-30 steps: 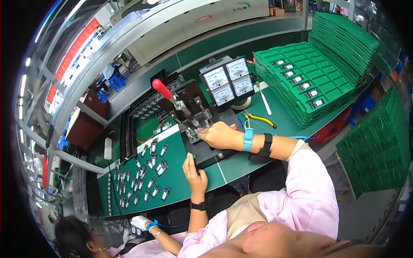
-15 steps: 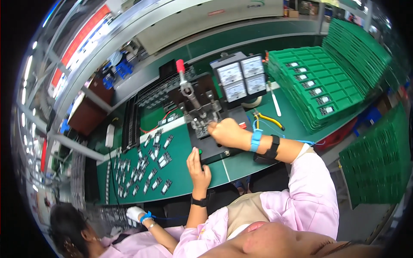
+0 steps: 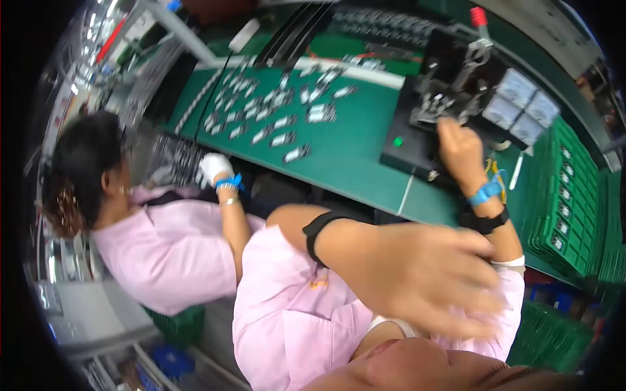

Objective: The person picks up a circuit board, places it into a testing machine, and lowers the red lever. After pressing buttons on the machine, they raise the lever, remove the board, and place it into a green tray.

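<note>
right hand [image 3: 462,150]: at black fixture [image 3: 418,135], grip unclear | left hand [image 3: 427,270]: blurred, fingers spread

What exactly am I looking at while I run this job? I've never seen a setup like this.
There is no robot here, only a person's bare hands. The view comes from a head-worn fisheye camera looking down, so straight edges bend. The right hand is at a black fixture with a red-tipped lever; I can't tell whether it grips anything. The left hand, blurred, is raised near the camera with nothing visible in it. Small circuit boards lie scattered on the green table. Green trays stand at right; a co-worker's gloved hand is at left.
</note>
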A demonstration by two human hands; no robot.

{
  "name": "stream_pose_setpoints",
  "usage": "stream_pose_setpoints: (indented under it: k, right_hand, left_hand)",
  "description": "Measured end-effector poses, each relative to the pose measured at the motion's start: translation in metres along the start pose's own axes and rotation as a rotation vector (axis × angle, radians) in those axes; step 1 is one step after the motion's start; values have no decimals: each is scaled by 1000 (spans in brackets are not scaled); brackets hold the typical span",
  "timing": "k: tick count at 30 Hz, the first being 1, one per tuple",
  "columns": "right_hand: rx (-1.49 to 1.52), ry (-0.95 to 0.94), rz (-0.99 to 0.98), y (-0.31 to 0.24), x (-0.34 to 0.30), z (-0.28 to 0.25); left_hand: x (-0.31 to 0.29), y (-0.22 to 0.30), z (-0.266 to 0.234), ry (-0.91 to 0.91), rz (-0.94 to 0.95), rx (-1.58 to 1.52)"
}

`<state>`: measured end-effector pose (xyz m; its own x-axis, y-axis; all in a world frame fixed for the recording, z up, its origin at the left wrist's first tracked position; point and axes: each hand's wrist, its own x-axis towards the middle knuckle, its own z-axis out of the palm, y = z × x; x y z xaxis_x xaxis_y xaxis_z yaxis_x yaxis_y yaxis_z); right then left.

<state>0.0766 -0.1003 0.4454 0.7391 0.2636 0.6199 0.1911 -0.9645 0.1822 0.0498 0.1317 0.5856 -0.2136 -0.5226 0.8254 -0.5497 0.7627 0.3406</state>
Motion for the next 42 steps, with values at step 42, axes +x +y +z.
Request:
stream_pose_setpoints:
  k: [42]
  right_hand:
    - [731, 164, 205, -112, -17, -45]
  left_hand:
    - [-167, -95, 16, 1010, -936, -158]
